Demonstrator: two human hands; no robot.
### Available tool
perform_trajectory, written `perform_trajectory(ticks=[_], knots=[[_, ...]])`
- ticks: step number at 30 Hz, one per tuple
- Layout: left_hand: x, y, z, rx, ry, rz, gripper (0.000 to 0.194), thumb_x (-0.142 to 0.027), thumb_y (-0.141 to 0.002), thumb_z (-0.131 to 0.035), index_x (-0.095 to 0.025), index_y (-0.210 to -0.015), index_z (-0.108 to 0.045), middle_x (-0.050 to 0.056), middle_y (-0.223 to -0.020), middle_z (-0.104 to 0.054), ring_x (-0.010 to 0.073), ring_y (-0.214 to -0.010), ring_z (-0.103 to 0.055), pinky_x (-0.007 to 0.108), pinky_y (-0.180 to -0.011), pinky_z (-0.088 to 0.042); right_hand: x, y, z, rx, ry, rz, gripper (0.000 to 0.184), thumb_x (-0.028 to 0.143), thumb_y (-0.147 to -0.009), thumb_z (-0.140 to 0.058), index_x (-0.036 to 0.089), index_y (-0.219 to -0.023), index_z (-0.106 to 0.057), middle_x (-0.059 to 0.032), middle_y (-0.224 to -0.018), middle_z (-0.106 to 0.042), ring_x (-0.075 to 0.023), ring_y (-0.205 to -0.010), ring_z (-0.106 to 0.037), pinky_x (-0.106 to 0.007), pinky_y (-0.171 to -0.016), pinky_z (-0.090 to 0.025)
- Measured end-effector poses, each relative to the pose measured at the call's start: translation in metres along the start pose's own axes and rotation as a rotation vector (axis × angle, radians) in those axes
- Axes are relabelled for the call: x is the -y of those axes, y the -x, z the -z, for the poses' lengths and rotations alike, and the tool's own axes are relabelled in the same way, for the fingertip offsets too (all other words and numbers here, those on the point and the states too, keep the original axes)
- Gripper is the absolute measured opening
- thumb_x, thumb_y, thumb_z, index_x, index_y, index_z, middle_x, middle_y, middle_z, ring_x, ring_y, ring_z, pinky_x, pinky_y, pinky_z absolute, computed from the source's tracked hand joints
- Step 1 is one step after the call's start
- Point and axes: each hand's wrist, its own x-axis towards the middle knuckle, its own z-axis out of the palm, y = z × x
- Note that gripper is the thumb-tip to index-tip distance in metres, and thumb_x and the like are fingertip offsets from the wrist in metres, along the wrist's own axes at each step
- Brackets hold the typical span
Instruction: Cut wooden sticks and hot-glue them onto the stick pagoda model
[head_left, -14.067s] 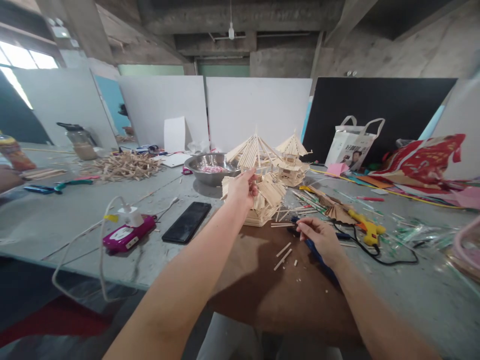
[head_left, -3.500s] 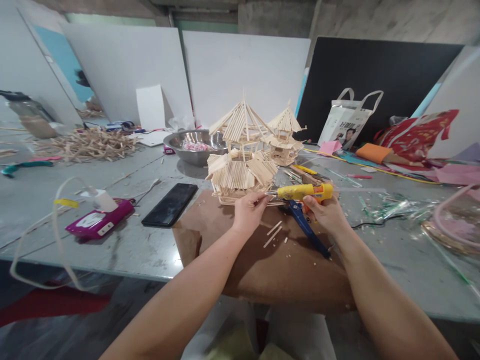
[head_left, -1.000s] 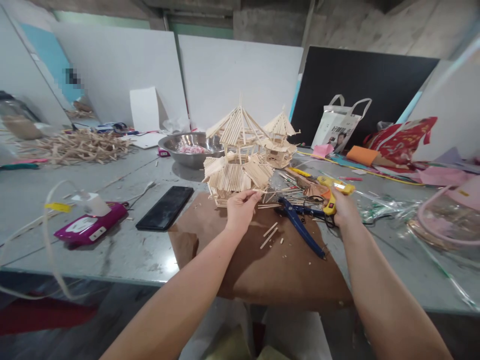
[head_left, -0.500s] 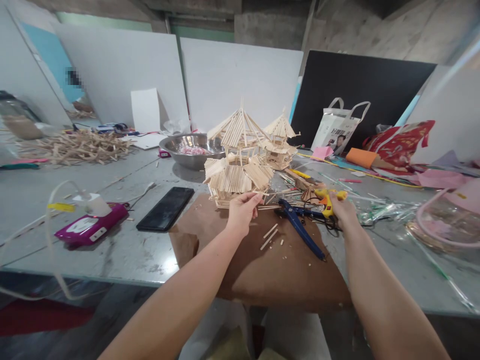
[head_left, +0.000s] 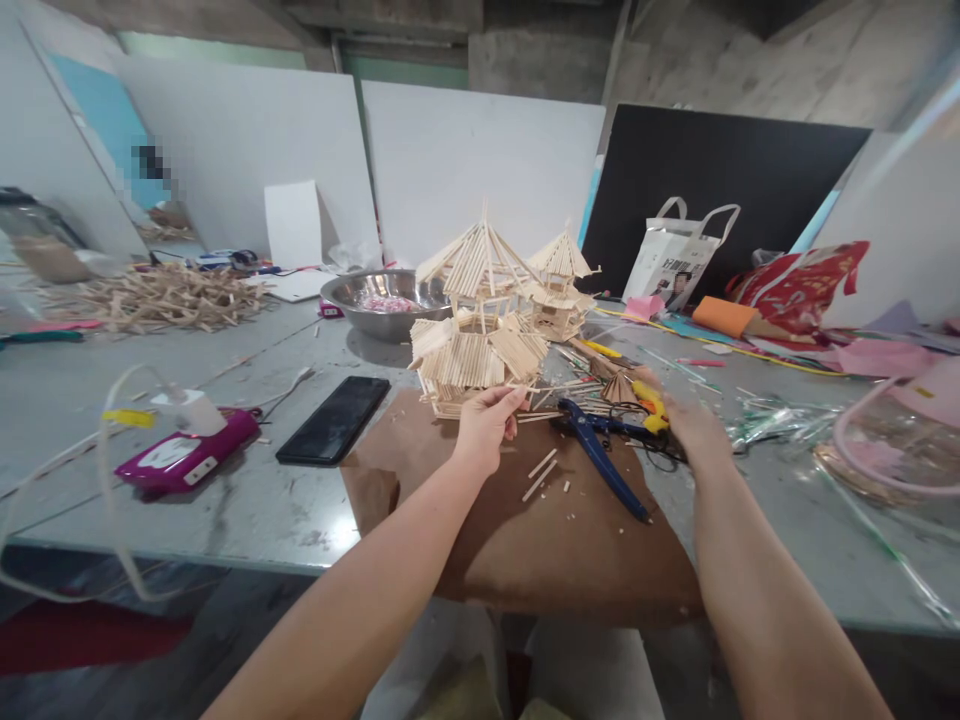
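My left hand (head_left: 486, 420) is closed in a pinch on a thin wooden stick (head_left: 534, 389), whose end pokes out past the fingertips. Just behind it stands a small pavilion model (head_left: 480, 350) built of pale sticks, with a pointed roof over a wider lower roof. A second stick pavilion (head_left: 559, 290) is behind it to the right. My right hand (head_left: 691, 425) is smeared by motion beside a yellow hot glue gun (head_left: 651, 406) lying low on the right; whether the fingers still grip it I cannot tell. Blue-handled pliers (head_left: 604, 465) lie between the hands.
Brown board (head_left: 570, 560) with stick offcuts lies in front. To the left are a phone (head_left: 334, 420), a purple power strip (head_left: 187, 455), a steel bowl (head_left: 386, 305) and a stick pile (head_left: 161, 298). Clear plastic wrappers (head_left: 780, 425) and a white bag (head_left: 671, 260) are at right.
My right hand has carried the glue gun from beside my left hand to the right and lowered it; the hand now blurs there. My left hand stays near the pavilion with the stick.
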Motion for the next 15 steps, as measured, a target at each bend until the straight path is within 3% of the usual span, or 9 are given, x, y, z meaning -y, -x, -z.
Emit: perform_trajectory(ticks=[4,6,8,9,11,13,15], knots=[[0.0,0.001,0.0,0.009,0.002,-0.015,0.022,-0.032,-0.056,-0.066,-0.014,-0.065,-0.059,-0.002,-0.055,-0.058,0.0015,-0.031,-0.037,0.017,-0.031,-0.024,0.007,0.006,0.009,-0.078,-0.059,-0.064,0.047,0.051,-0.072,-0.038,0.013,-0.086,-0.063,-0.0198,-0.091,-0.06,-0.0337,-0.089,-0.054,-0.044,-0.07,-0.041],[0.0,0.002,-0.001,0.022,-0.001,-0.023,0.022,-0.033,-0.056,-0.066,-0.014,-0.064,-0.06,-0.002,-0.055,-0.057,0.0017,-0.032,-0.037,0.017,-0.031,-0.025,0.019,0.016,0.011,-0.173,-0.208,0.071,0.035,0.044,-0.071,-0.045,0.015,-0.082,-0.062,-0.0153,-0.083,-0.062,-0.0295,-0.083,-0.056,-0.041,-0.068,-0.041],[0.0,0.003,-0.002,0.03,-0.011,-0.019,0.022,-0.033,-0.056,-0.066,-0.013,-0.064,-0.06,-0.002,-0.055,-0.057,0.0019,-0.032,-0.038,0.017,-0.032,-0.025,0.036,0.035,0.008,-0.213,-0.446,0.307,0.026,0.039,-0.068,-0.051,0.016,-0.076,-0.061,-0.0096,-0.076,-0.062,-0.0222,-0.074,-0.056,-0.034,-0.066,-0.042],[0.0,0.003,-0.002,0.032,-0.019,-0.013,0.022,-0.034,-0.056,-0.066,-0.013,-0.064,-0.06,-0.002,-0.055,-0.058,0.002,-0.032,-0.038,0.017,-0.032,-0.025,0.045,0.046,0.006,-0.172,-0.579,0.411,0.022,0.037,-0.067,-0.053,0.017,-0.073,-0.06,-0.0069,-0.072,-0.061,-0.019,-0.069,-0.056,-0.031,-0.063,-0.042],[0.001,0.004,-0.003,0.04,-0.033,-0.002,0.023,-0.034,-0.055,-0.066,-0.014,-0.064,-0.06,-0.001,-0.055,-0.058,0.0019,-0.032,-0.037,0.017,-0.032,-0.026,0.063,0.071,-0.001,0.036,-0.816,0.548,0.021,0.037,-0.066,-0.055,0.018,-0.073,-0.058,-0.0018,-0.062,-0.058,-0.0135,-0.055,-0.051,-0.026,-0.052,-0.04],[0.001,0.005,-0.003,0.054,-0.043,0.007,0.023,-0.034,-0.056,-0.066,-0.014,-0.064,-0.061,-0.001,-0.055,-0.058,0.002,-0.033,-0.037,0.017,-0.033,-0.026,0.076,0.092,-0.007,0.319,-0.98,0.578,0.023,0.037,-0.064,-0.057,0.018,-0.076,-0.057,0.0031,-0.052,-0.052,-0.0089,-0.041,-0.042,-0.022,-0.042,-0.035],[0.003,0.005,-0.004,0.06,-0.05,0.016,0.022,-0.034,-0.056,-0.066,-0.014,-0.065,-0.061,-0.001,-0.054,-0.058,0.0021,-0.033,-0.037,0.017,-0.034,-0.026,0.083,0.105,-0.011,0.495,-1.093,0.562,0.023,0.036,-0.061,-0.061,0.018,-0.076,-0.056,0.0054,-0.05,-0.049,-0.0072,-0.039,-0.039,-0.02,-0.039,-0.032]])
